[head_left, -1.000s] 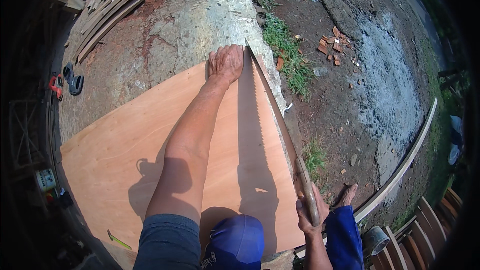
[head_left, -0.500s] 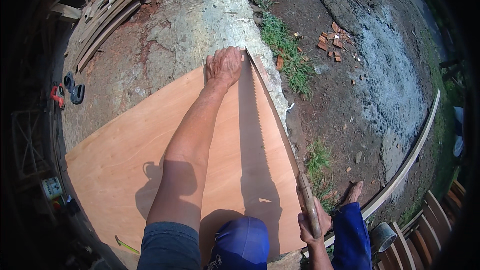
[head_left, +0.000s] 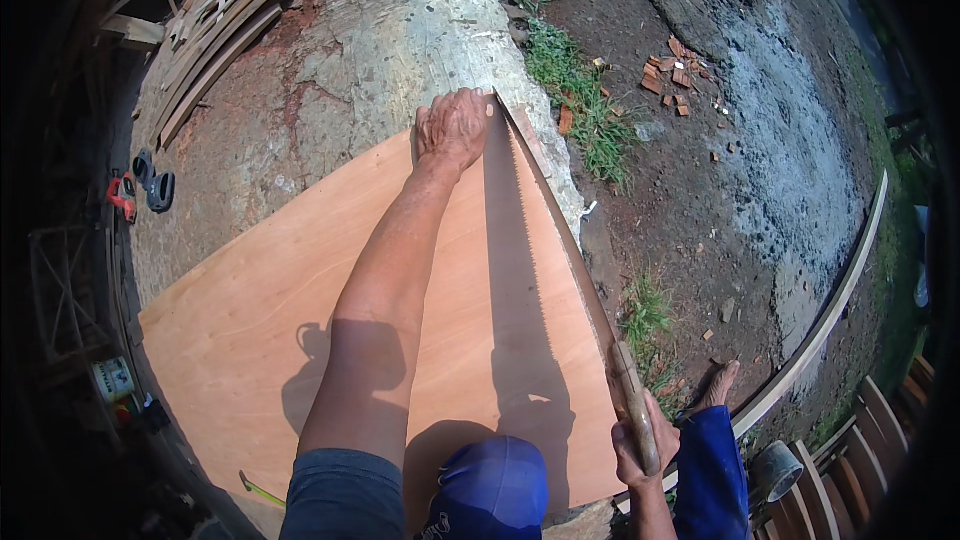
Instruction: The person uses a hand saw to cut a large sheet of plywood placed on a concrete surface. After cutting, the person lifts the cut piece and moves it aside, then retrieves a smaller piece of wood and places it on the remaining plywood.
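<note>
1. Two hands stay on the plywood sheet: the left hand still lies flat at its far corner, fingers spread.
2. Right hand grips the handsaw along the sheet's right edge; its handle has dropped nearer, suggesting a back stroke.
3. Right of the sheet, the grey bucket hides its contents.

A long handsaw runs along the right edge of a big reddish-brown plywood sheet, which lies flat on pale rough concrete, the wooden handle nearest.
</note>
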Demonstrator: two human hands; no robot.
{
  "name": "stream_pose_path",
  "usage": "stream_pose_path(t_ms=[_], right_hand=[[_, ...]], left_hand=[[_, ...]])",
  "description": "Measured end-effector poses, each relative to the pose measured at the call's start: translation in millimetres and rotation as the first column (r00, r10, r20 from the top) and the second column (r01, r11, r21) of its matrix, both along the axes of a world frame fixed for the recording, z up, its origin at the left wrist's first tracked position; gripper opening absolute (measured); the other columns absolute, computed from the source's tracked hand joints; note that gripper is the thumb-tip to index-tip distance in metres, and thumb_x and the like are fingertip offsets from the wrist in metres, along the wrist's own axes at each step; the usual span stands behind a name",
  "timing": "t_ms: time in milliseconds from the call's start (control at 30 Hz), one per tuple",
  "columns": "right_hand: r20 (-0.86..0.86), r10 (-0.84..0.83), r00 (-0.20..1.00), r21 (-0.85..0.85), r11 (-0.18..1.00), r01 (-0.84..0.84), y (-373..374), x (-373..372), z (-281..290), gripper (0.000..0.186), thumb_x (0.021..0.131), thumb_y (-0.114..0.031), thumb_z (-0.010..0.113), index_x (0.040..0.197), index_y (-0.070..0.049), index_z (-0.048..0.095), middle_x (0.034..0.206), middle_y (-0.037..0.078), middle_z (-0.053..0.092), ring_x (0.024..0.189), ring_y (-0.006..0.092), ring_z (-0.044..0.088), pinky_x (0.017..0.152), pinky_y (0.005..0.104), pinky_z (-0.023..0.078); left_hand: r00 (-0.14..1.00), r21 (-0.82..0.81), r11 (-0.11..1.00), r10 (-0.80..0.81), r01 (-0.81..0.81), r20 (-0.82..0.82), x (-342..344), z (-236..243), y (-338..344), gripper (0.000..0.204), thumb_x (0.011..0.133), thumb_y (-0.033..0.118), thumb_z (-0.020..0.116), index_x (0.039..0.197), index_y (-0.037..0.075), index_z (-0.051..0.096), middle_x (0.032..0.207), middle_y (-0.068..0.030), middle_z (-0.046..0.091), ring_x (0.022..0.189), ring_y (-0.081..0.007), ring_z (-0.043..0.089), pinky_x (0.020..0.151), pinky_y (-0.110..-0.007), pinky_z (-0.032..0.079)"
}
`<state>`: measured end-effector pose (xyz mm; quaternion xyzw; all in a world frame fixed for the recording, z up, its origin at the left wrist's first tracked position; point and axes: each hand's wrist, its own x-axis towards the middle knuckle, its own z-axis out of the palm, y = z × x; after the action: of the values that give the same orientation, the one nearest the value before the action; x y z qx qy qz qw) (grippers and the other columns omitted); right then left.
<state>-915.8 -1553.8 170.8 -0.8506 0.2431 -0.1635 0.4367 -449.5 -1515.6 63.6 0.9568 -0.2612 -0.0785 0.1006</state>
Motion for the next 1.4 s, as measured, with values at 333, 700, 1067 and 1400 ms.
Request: stream_pose_path(t_ms=[333, 700, 1067, 1400], right_hand=[[0.063, 0.063, 0.996, -0.016, 0.998, -0.063, -19, 96, -41, 0.061, 0.079, -0.006, 0.076, 0.137, 0.000, 0.057, 0.116, 0.023, 0.071, 0.097, 0.0282, 0.075, 0.083, 0.0366, 0.058], [0.174, -0.013, 0.985, 0.183, 0.983, -0.019, -36, 226, -45, 0.061, 0.081, -0.006, 0.073, 0.140, -0.006, 0.056, 0.113, 0.019, 0.072, 0.091, 0.0293, 0.075, 0.077, 0.0363, 0.058], [0.138, -0.014, 0.990, 0.185, 0.983, -0.012, -37, 198, -33, 0.061, 0.080, -0.001, 0.070, 0.140, -0.006, 0.056, 0.104, 0.023, 0.072, 0.079, 0.0303, 0.074, 0.072, 0.0355, 0.057], [-0.009, -0.004, 1.000, 0.082, 0.997, 0.005, -2, -10, -6, 0.056, 0.075, 0.000, 0.072, 0.129, 0.008, 0.059, 0.110, 0.025, 0.072, 0.095, 0.0326, 0.075, 0.080, 0.0378, 0.060]], left_hand=[[0.997, 0.061, 0.998, -0.001, -0.003, 0.073, 1, -3, 8, 0.031, 0.103, 0.027, 0.040, 0.110, 0.009, 0.064, 0.114, -0.0100, 0.068, 0.115, -0.0269, 0.059, 0.096, -0.045, 0.043], [0.986, -0.118, 0.990, -0.061, 0.080, 0.157, 17, -53, 17, 0.037, 0.105, 0.030, 0.033, 0.116, 0.008, 0.061, 0.121, -0.0113, 0.066, 0.117, -0.0309, 0.059, 0.103, -0.046, 0.042], [0.997, 0.002, 0.999, -0.035, 0.035, 0.070, 10, -23, 3, 0.033, 0.104, 0.026, 0.036, 0.113, 0.008, 0.062, 0.114, -0.0118, 0.068, 0.115, -0.0272, 0.059, 0.099, -0.044, 0.042], [1.000, 0.005, 1.000, -0.003, 0.003, 0.026, -3, -4, -9, 0.045, 0.107, 0.036, 0.029, 0.111, 0.007, 0.063, 0.113, -0.0148, 0.068, 0.113, -0.0316, 0.060, 0.100, -0.048, 0.042]])
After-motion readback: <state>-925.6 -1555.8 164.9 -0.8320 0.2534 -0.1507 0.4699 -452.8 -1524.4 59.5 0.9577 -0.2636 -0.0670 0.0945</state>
